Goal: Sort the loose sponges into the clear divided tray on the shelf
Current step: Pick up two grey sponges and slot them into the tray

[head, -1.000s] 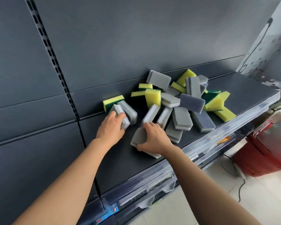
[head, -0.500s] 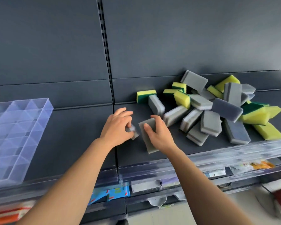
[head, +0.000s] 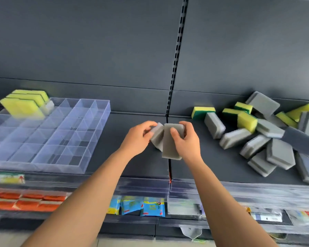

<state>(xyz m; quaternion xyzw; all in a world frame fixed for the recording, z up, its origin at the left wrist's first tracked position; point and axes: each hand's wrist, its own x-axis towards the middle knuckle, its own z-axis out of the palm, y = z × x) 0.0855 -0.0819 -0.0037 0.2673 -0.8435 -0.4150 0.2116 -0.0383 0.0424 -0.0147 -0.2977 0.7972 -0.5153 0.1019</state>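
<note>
Above the middle of the dark shelf, my left hand [head: 138,139] grips one grey sponge [head: 157,138] and my right hand [head: 185,139] grips another grey sponge [head: 170,145]; the two sponges touch each other. The clear divided tray [head: 89,157] lies at the left of the shelf. Several yellow sponges [head: 25,102] stand upright in its far left compartments, with a grey one [head: 47,106] beside them. A loose pile of grey and yellow-green sponges [head: 264,132] lies on the shelf at the right.
A slotted upright rail [head: 177,56] runs down the dark back panel. A clear plastic rail [head: 221,190] lines the shelf's front edge. Below it, a lower shelf carries orange packets [head: 23,202] at left and blue packets [head: 141,205] in the middle.
Both hands lifted their grey sponges off the shelf and carried them left, away from the pile. The view swung left, bringing the tray fully into sight.
</note>
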